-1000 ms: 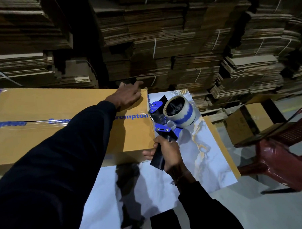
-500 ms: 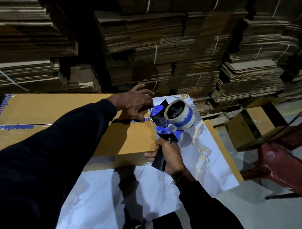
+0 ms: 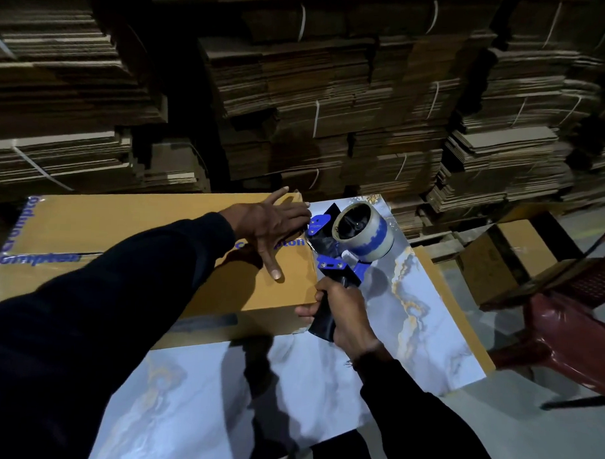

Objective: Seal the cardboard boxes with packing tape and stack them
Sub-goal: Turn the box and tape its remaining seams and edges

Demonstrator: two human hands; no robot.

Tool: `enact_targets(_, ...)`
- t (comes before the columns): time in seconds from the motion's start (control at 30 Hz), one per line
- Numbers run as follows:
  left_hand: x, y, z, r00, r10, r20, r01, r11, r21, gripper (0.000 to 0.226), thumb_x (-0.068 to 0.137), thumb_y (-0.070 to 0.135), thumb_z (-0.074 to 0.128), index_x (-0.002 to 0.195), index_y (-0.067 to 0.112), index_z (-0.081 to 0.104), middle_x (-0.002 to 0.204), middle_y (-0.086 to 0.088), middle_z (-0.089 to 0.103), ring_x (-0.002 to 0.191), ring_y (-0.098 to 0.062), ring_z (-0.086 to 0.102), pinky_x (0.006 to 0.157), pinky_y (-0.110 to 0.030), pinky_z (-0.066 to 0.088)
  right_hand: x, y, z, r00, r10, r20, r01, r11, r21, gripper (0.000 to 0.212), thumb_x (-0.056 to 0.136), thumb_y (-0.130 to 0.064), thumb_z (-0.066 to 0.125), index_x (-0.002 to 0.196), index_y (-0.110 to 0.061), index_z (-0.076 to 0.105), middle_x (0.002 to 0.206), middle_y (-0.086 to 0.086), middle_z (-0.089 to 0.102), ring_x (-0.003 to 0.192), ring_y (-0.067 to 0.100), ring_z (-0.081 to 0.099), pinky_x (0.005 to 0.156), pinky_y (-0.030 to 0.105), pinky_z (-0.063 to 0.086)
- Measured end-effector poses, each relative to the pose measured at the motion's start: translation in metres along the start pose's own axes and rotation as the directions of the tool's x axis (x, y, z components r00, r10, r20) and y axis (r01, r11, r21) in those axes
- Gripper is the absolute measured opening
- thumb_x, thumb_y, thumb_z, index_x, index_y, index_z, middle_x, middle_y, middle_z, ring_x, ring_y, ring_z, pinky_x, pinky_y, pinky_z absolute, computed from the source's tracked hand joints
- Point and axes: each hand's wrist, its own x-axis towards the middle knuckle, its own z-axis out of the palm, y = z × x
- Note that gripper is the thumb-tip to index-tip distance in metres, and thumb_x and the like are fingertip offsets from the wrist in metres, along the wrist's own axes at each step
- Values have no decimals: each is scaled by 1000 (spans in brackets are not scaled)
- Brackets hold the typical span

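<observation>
— Where did the long tan cardboard box [image 3: 149, 244] lie?
— Leftward from our hands. Our left hand [image 3: 270, 226] pressed flat, fingers spread, on its right end.
— And the right hand [image 3: 346, 311]?
— Gripping the blue-and-black tape dispenser [image 3: 341, 244] beside that end.

Cardboard box [image 3: 129, 230] lies on table [image 3: 288, 393], tape dispenser [image 3: 345, 244] at its right end

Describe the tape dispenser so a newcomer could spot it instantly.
Start at the marble-patterned table and the long cardboard box lying on it. At the box's right end, the right hand grips the tape dispenser: the only blue-and-black tool, carrying a roll of tape.
</observation>
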Motion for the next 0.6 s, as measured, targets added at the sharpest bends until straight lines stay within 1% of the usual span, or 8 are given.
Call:
enact_targets(0.07, -3, -5, 5, 998, -54, -33, 52, 997, -59, 155, 56, 99, 61, 165, 9, -3, 174, -7, -5, 158, -17, -18, 117, -58, -29, 6, -4, 6, 1000, -14, -5, 14, 1000, -24, 4, 92, -6, 58, 88, -5, 57, 66, 8, 49, 64, 43, 73, 56, 41, 59)
enact_targets(0.23, -12, -16, -1, 991, -130, -22, 127, 987, -100, 150, 58, 98, 57, 166, 13, -3, 174, -1, -4, 157, -19, -23, 117, -62, -26, 21, -25, 21, 1000, 11, 18, -9, 996, -93, 13, 94, -7, 56, 81, -5, 53, 65, 10, 49, 58, 38, 72, 49, 34, 55)
enact_targets(0.3, -12, -22, 9, 992, -110, -65, 97, 978, -183, 149, 55, 104, 45, 166, 18, -5, 174, 2, -7, 157, -19, -23, 116, -57, -30, 24, -27, 23, 1000, 22, 20, -20, 994, -108, 17, 93, -7, 56, 77, -5, 51, 62, 12, 49, 57, 38, 72, 47, 33, 54)
enact_targets(0.37, -13, -24, 23, 982, -114, -151, 70, 961, -269, 127, 70, 104, 26, 166, 26, -3, 173, 6, -5, 157, -16, -20, 117, -56, -30, 27, -26, 23, 999, 21, 25, -18, 994, -107, 15, 93, -7, 57, 78, -6, 52, 63, 12, 49, 58, 38, 72, 46, 32, 53)
enact_targets(0.43, -15, -25, 33, 958, -149, -244, 46, 923, -381, 90, 91, 84, 5, 166, 33, 9, 174, 8, 6, 159, -13, -13, 121, -56, -23, 28, -23, 22, 999, 19, 29, -16, 994, -109, 14, 93, -8, 57, 80, -6, 52, 67, 12, 48, 60, 38, 73, 45, 32, 53)
enact_targets(0.47, -14, -27, 38, 941, -166, -295, 24, 903, -429, 85, 93, 75, -3, 165, 34, 17, 173, 10, 12, 159, -13, -9, 122, -54, -22, 29, -24, 22, 999, 20, 29, -17, 993, -113, 13, 93, -8, 57, 81, -6, 52, 68, 13, 48, 61, 38, 73, 45, 32, 53)
enact_targets(0.53, -13, -29, 42, 909, -174, -379, -30, 879, -475, 93, 92, 74, -12, 162, 32, 31, 170, 12, 20, 160, -14, -4, 122, -50, -23, 30, -25, 21, 999, 28, 31, -24, 993, -113, 11, 93, -9, 57, 83, -6, 52, 71, 16, 48, 62, 39, 73, 46, 33, 53)
enact_targets(0.6, -13, -28, 44, 899, -180, -400, -39, 875, -482, 99, 89, 77, -16, 162, 31, 32, 169, 12, 20, 160, -15, -3, 122, -50, -22, 29, -26, 21, 998, 44, 35, -40, 992, -117, 13, 93, -9, 57, 81, -6, 52, 71, 17, 48, 63, 39, 73, 46, 34, 54)
